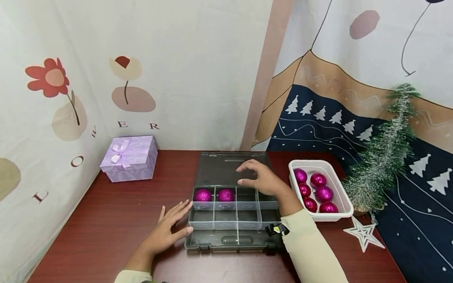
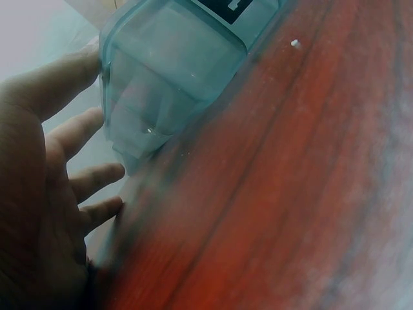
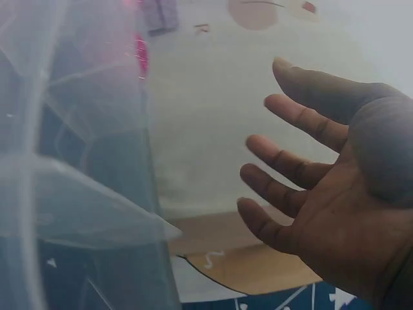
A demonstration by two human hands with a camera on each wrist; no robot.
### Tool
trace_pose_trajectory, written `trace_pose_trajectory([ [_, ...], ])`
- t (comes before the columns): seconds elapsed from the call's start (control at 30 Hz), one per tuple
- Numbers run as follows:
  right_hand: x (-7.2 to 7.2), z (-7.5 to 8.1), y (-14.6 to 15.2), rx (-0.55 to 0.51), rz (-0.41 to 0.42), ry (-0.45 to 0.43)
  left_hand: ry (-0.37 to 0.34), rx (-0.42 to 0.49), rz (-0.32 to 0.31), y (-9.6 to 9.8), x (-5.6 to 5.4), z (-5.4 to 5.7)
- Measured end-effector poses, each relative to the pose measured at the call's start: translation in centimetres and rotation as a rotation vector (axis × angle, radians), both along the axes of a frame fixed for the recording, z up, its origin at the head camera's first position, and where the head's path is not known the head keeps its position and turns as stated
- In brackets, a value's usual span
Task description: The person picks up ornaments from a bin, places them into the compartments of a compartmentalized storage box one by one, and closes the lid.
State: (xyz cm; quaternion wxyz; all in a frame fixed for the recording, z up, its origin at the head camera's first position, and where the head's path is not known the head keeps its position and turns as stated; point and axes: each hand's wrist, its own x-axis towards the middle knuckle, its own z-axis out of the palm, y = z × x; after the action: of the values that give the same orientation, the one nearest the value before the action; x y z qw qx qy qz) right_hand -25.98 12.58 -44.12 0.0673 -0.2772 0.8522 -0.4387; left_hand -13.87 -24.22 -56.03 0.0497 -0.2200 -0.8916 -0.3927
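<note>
A clear plastic compartment box lies with its lid folded back on the table. Two glittery magenta balls sit in its back row: one ball in the leftmost compartment, the other ball in the compartment beside it. My left hand is at the box's left side, fingers spread, fingertips at its wall; the left wrist view shows the same hand by the clear wall. Above the back compartments hovers my right hand, fingers loosely bent and holding nothing; in the right wrist view this hand is empty.
A white tray with several magenta balls stands right of the box. Behind it rises a small frosted tree, with a white star near its base. A lilac gift box sits at the back left.
</note>
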Motion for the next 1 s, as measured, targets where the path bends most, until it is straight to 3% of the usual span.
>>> trace_pose_trajectory([
  [0.2, 0.1, 0.7, 1.5, -0.038, -0.074, 0.051, -0.003, 0.002, -0.002, -0.1, 0.0, -0.1],
  [0.5, 0.7, 1.0, 4.4, -0.044, -0.118, 0.032, -0.01, 0.001, 0.001, -0.2, 0.0, -0.3],
  [1.0, 1.3, 0.2, 9.7, -0.074, -0.304, 0.047, -0.017, 0.008, -0.002, -0.2, 0.0, 0.0],
])
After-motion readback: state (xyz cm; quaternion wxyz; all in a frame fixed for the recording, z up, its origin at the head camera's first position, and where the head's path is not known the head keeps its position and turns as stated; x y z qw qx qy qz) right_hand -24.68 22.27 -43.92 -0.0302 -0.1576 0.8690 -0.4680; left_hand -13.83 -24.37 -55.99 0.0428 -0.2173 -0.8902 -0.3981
